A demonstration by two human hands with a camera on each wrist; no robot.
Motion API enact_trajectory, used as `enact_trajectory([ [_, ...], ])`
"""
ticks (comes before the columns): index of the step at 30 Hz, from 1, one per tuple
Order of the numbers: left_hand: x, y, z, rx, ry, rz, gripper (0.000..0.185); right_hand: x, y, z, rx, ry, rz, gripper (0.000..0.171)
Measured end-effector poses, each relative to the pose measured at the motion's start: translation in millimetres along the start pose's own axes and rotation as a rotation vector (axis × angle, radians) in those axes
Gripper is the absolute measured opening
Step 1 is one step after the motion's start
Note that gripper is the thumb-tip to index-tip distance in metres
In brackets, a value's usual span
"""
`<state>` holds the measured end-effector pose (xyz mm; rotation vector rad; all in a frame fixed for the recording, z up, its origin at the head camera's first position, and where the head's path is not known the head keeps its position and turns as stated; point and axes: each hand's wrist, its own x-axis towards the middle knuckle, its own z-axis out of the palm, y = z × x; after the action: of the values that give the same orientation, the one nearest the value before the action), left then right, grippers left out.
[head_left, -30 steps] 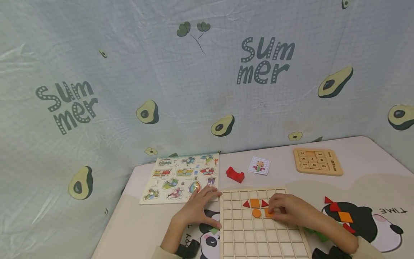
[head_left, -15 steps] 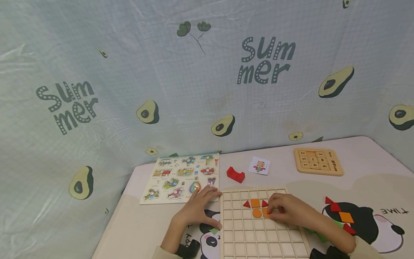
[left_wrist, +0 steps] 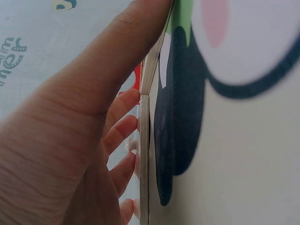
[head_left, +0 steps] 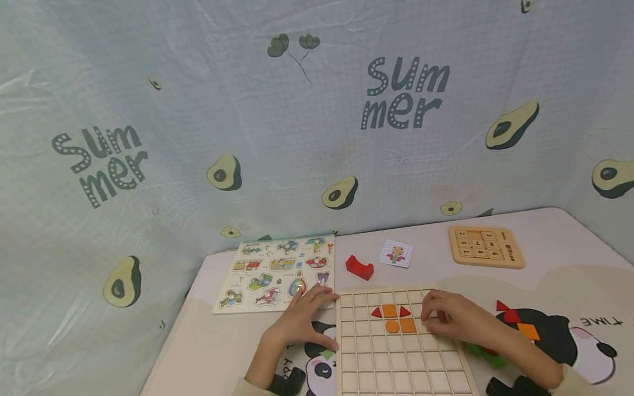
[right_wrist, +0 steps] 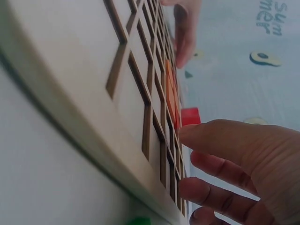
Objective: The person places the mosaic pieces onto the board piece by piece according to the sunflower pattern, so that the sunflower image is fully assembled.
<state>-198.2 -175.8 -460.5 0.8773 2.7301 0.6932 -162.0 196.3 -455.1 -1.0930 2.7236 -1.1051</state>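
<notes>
A wooden grid board (head_left: 371,360) lies in front of me in the head view. In its cells sit an orange square tile (head_left: 389,311) between red triangle tiles (head_left: 405,312), an orange round tile (head_left: 392,326) and another orange square tile (head_left: 408,325). My left hand (head_left: 304,319) rests at the board's left edge, thumb and fingers spread, fingertips touching it. My right hand (head_left: 453,313) is over the board's right part, just right of the lower orange square. In the right wrist view, nothing is between its thumb (right_wrist: 206,136) and fingers.
A vehicle puzzle board (head_left: 272,275) lies at the back left. Behind the grid board are a red arch block (head_left: 359,268) and a pattern card (head_left: 397,253); a number puzzle (head_left: 485,247) is back right. Loose red, orange (head_left: 528,331) and green tiles (head_left: 495,360) lie at the right.
My right hand has let go of the lower orange square tile, which now lies in its cell beside the round tile, and moved right. My left hand has stayed at the board's edge.
</notes>
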Motion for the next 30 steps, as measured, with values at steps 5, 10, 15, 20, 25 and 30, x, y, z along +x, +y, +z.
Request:
enact_trajectory([
  [5,-1.0,1.6,-1.4,-0.002,-0.002,-0.002,0.092,-10,6,-10,0.020,0.043,-0.025,0.010],
  [10,-0.7,1.3,-0.8,0.002,0.000,-0.004,0.091,-21,15,-19,0.021,0.092,-0.091,0.018],
  [15,-0.6,2.1,-0.7,0.005,0.001,-0.008,0.091,-33,26,-29,-0.005,0.110,-0.111,0.026],
  [20,-0.2,2.4,-0.9,0.012,-0.003,-0.022,0.092,-46,35,-39,-0.006,0.104,-0.086,0.029],
  [25,0.5,2.8,-1.6,0.013,-0.004,-0.033,0.092,-57,44,-48,-0.038,0.112,-0.060,0.023],
  [30,0.2,2.8,-1.2,0.017,0.002,-0.023,0.092,-65,49,-57,-0.084,0.097,-0.011,0.015],
])
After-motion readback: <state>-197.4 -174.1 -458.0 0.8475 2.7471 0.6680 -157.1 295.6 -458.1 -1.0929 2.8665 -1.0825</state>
